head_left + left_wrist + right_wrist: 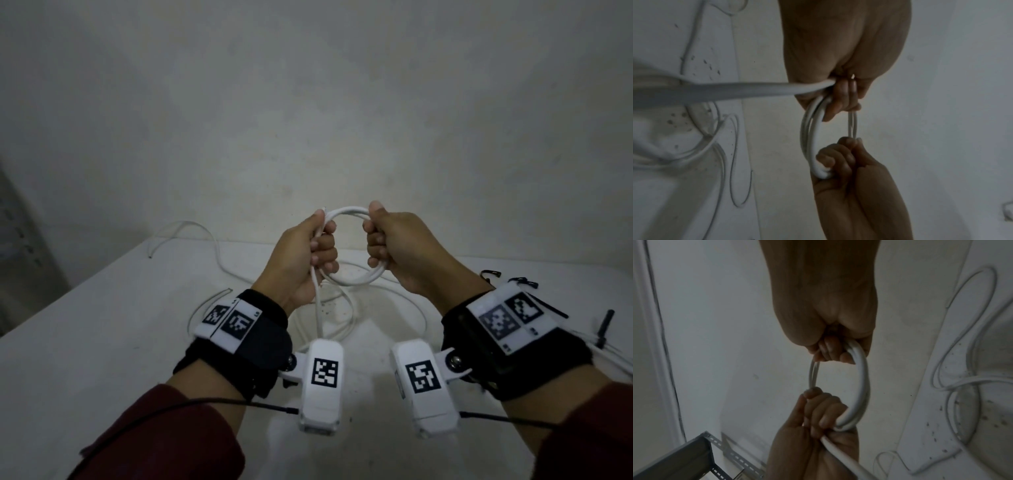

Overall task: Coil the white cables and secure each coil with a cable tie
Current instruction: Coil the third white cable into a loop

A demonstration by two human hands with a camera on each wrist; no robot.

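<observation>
A white cable coil (356, 278) of a few small loops is held up above the table between both hands. My left hand (320, 251) grips its left side, fingers curled round the strands. My right hand (376, 246) grips the right side the same way. The cable's loose tail (318, 308) hangs from the left fist down to the table. In the left wrist view the left hand (842, 99) is on top, the right hand (836, 157) below, and the coil (808, 138) between them. From the right wrist, the coil (861, 386) links the right hand (830, 352) and left hand (820, 415).
More white cable (212, 240) lies in loose loops on the white table (102, 342), with a thinner strand (205, 305) at the left. Black cable ties (604, 329) lie at the right edge behind my right wrist. A grey metal shelf frame (684, 456) stands beyond the table's left side.
</observation>
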